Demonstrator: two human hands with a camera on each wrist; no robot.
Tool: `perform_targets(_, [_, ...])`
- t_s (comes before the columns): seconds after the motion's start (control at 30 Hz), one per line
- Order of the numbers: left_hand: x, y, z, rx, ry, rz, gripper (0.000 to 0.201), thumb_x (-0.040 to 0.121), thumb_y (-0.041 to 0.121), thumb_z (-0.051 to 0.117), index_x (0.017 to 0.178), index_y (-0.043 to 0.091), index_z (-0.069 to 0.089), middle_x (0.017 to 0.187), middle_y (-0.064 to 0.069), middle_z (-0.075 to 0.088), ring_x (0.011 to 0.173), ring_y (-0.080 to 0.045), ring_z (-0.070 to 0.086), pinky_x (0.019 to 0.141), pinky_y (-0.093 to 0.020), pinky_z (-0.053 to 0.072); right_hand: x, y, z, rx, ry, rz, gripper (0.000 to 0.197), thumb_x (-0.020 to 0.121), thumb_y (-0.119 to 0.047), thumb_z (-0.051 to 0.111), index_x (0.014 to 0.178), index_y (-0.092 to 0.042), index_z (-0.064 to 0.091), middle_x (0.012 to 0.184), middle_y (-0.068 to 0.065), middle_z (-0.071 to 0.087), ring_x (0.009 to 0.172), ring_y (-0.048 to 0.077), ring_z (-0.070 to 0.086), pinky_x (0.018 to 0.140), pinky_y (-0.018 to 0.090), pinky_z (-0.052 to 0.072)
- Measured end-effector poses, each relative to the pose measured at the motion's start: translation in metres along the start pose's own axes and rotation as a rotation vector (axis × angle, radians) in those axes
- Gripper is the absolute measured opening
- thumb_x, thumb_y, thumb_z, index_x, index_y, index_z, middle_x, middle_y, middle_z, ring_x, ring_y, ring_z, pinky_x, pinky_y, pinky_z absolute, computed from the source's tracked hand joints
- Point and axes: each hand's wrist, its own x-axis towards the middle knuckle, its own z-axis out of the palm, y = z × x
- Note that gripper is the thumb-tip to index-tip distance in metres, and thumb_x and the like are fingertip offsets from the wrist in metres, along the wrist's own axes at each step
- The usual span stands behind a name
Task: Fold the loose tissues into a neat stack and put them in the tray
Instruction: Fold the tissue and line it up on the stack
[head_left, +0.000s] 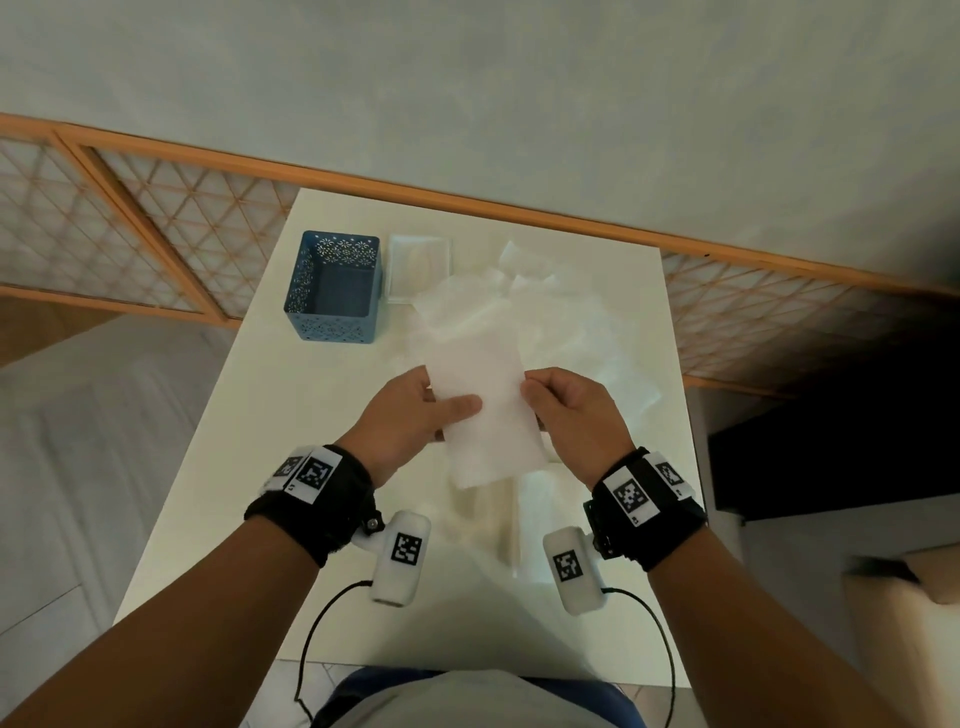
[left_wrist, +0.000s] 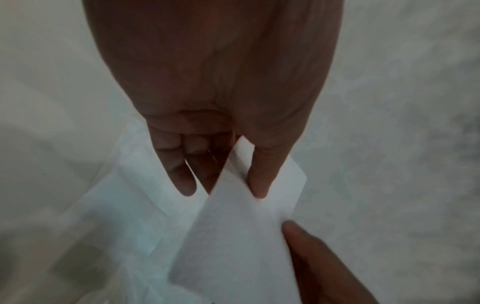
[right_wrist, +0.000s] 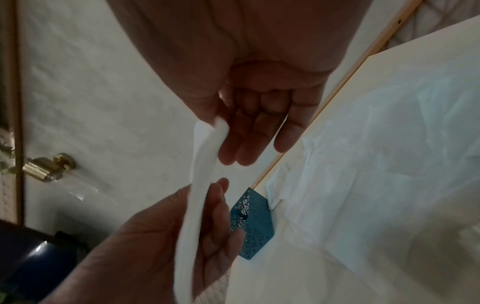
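Note:
I hold one white tissue (head_left: 488, 395) in the air over the table's middle, folded into a long strip. My left hand (head_left: 448, 410) pinches its left edge, thumb on top and fingers underneath. My right hand (head_left: 532, 391) pinches the right edge between thumb and fingertips. The left wrist view has the left hand (left_wrist: 223, 191) with the tissue (left_wrist: 233, 236) between thumb and fingers. In the right wrist view the right hand (right_wrist: 223, 139) holds the tissue (right_wrist: 200, 185) at its top. Loose tissues (head_left: 550, 312) lie spread behind the hands. A shallow white tray (head_left: 421, 267) sits at the back.
A blue perforated basket (head_left: 335, 288) stands at the table's back left, beside the white tray, and shows again as the blue basket (right_wrist: 252, 226). A pale folded sheet (head_left: 540, 519) lies on the white table (head_left: 218, 467) near my right wrist. A wooden lattice screen (head_left: 156, 234) runs behind.

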Motion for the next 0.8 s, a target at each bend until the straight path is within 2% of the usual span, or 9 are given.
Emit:
perform_targets(0.13, [0.004,-0.016,0.01,0.028,-0.011,0.005,0.034,0.094,0.013,0.078,0.127,0.008,0.069,0.117,-0.007,0.079,0.108,-0.025,0.076,0.088,-0.037,0.062,-0.002,0.012,0.002,-0.008,-0.039,0.028,0.008,0.099,-0.019,0.069,0.1,-0.019,0.076,0.093,0.001,0.079,0.086,0.017,0.075,0.077,0.031,0.062])
perform_targets(0.2, [0.008,-0.022,0.01,0.023,0.016,-0.007,0.026,0.095,0.019,0.077,0.118,0.008,0.071,0.112,-0.005,0.08,0.1,-0.02,0.077,0.085,-0.033,0.062,-0.001,0.021,0.001,-0.043,-0.031,0.046,0.009,0.099,-0.021,0.068,0.095,-0.019,0.076,0.089,-0.001,0.078,0.08,0.013,0.072,0.071,0.027,0.058])
perform_targets(0.3, [0.026,-0.035,0.004,0.077,0.141,-0.059,0.025,0.097,0.032,0.076,0.103,0.008,0.071,0.095,-0.005,0.08,0.081,-0.017,0.073,0.086,-0.035,0.06,-0.001,0.034,-0.006,-0.068,-0.02,0.097,0.012,0.1,-0.021,0.065,0.093,-0.017,0.074,0.089,0.0,0.077,0.075,0.008,0.067,0.065,0.018,0.053])
perform_targets(0.4, [0.062,-0.05,-0.012,0.246,0.304,-0.096,0.023,0.097,0.029,0.073,0.095,0.007,0.069,0.084,-0.005,0.078,0.072,-0.017,0.071,0.075,-0.031,0.057,-0.001,0.048,-0.015,-0.121,-0.019,0.113,0.014,0.1,-0.022,0.063,0.091,-0.014,0.071,0.092,0.009,0.074,0.076,0.016,0.064,0.07,0.027,0.053])
perform_targets(0.47, [0.089,-0.057,-0.02,0.462,0.361,-0.118,0.021,0.096,0.032,0.07,0.091,0.012,0.067,0.086,-0.003,0.077,0.082,-0.023,0.072,0.08,-0.038,0.056,-0.001,0.056,-0.021,-0.126,-0.014,0.126,0.014,0.1,-0.021,0.062,0.091,-0.015,0.07,0.093,0.011,0.073,0.081,0.026,0.065,0.074,0.038,0.054])
perform_targets(0.53, [0.111,-0.058,-0.021,0.717,0.37,-0.137,0.017,0.096,0.035,0.066,0.096,0.018,0.064,0.095,0.001,0.07,0.093,-0.023,0.067,0.081,-0.036,0.05,-0.002,0.063,-0.026,-0.127,-0.019,0.143,0.013,0.1,-0.02,0.062,0.091,-0.017,0.071,0.092,0.008,0.074,0.088,0.028,0.067,0.078,0.042,0.056])
perform_targets(0.6, [0.13,-0.057,-0.019,0.869,0.387,-0.127,0.021,0.096,0.036,0.066,0.11,0.02,0.062,0.113,0.0,0.064,0.101,-0.021,0.061,0.085,-0.035,0.048,-0.002,0.069,-0.03,-0.132,-0.032,0.164,0.013,0.1,-0.019,0.061,0.091,-0.018,0.071,0.09,0.006,0.075,0.089,0.029,0.069,0.081,0.045,0.057])
perform_targets(0.7, [0.15,-0.056,-0.01,0.975,0.434,-0.182,0.055,0.092,0.04,0.074,0.136,0.015,0.051,0.136,-0.009,0.05,0.122,-0.031,0.056,0.099,-0.045,0.053,-0.002,0.08,-0.038,-0.101,-0.044,0.221,0.009,0.1,-0.018,0.061,0.096,-0.019,0.07,0.089,0.002,0.077,0.088,0.027,0.072,0.083,0.047,0.059])
perform_targets(0.8, [0.165,-0.06,-0.002,1.04,0.412,-0.295,0.084,0.086,0.043,0.082,0.147,0.008,0.037,0.143,-0.014,0.044,0.13,-0.037,0.051,0.1,-0.049,0.05,-0.002,0.09,-0.048,-0.084,-0.047,0.279,0.005,0.1,-0.016,0.062,0.102,-0.016,0.067,0.091,0.0,0.079,0.087,0.023,0.074,0.083,0.042,0.06])
